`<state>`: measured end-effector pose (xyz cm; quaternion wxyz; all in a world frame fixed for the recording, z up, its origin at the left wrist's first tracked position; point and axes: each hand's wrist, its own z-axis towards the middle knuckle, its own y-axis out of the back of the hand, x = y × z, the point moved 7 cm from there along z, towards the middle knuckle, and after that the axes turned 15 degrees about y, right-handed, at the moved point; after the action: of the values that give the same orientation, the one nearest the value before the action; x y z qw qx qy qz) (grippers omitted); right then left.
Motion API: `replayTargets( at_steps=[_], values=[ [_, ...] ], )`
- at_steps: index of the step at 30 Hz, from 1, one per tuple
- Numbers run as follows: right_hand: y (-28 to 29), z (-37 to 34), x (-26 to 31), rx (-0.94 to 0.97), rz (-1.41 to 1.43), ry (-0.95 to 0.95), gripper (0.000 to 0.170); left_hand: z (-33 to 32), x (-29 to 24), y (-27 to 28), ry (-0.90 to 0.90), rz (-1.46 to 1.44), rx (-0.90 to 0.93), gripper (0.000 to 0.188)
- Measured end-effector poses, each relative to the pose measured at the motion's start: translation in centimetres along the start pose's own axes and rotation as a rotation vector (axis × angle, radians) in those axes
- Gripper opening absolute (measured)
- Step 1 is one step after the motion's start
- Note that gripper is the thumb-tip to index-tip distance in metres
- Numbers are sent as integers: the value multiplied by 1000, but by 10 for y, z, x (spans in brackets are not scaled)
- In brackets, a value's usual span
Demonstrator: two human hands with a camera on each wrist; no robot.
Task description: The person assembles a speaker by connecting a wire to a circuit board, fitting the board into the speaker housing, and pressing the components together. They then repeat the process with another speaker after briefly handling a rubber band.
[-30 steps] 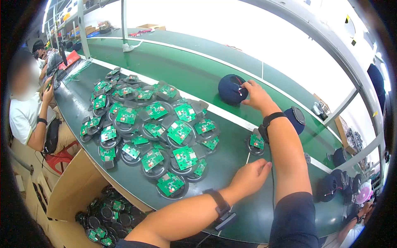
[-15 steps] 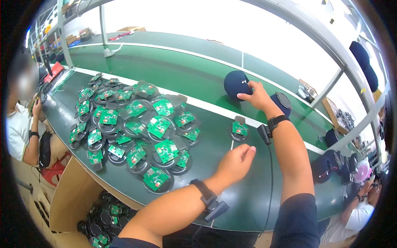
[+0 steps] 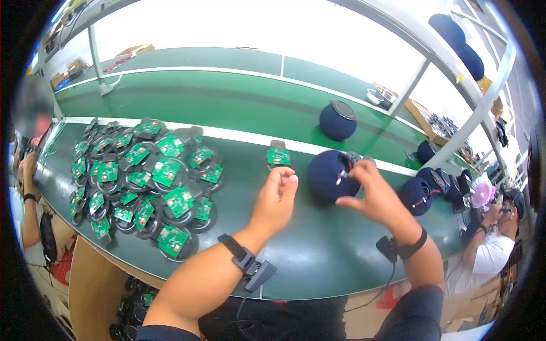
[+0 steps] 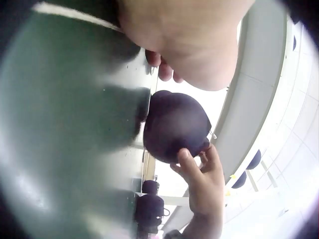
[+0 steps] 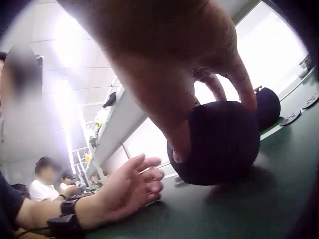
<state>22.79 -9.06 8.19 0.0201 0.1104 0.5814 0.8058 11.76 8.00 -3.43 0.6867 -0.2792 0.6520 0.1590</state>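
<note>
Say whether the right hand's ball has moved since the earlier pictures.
Yes, the ball has come off the green belt, across the white strip, to its near side.

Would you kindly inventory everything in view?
Bench: one, dark green, centre
Strip: one, green, beyond bench
Box: one, brown, lower left
Circuit boards: many, green, bench left
Lone board: one, green, bench rear
Held ball: one, navy, over bench
Other balls: several, navy, strip and right
Round object: one, pink, right
Other people: several, some white-clad, sides
Wrist devices: two, black, wrists
Left hand: one, near lone board
Right hand: one, gripping held ball
</note>
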Motion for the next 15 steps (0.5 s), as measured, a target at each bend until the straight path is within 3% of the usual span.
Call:
replayTargets(
  at_steps=[5, 7, 11, 13, 15],
  values=[
    [-3, -23, 62, 39, -276, 51, 56, -8, -3, -12, -57, 202, 138, 25],
    [-9, -25, 73, -7, -290, 93, 53, -1, 1, -2, -41, 104, 82, 44],
    [-13, -26, 85, 12, -162, 162, 43, 11, 9, 15, 91, 1, 70, 62],
    [-13, -29, 81, -77, 165, 224, 40, 12, 7, 20, 121, -24, 60, 67],
    [-10, -31, 81, -80, 301, 202, 38, 12, -1, 24, 120, -10, 46, 69]
  ],
)
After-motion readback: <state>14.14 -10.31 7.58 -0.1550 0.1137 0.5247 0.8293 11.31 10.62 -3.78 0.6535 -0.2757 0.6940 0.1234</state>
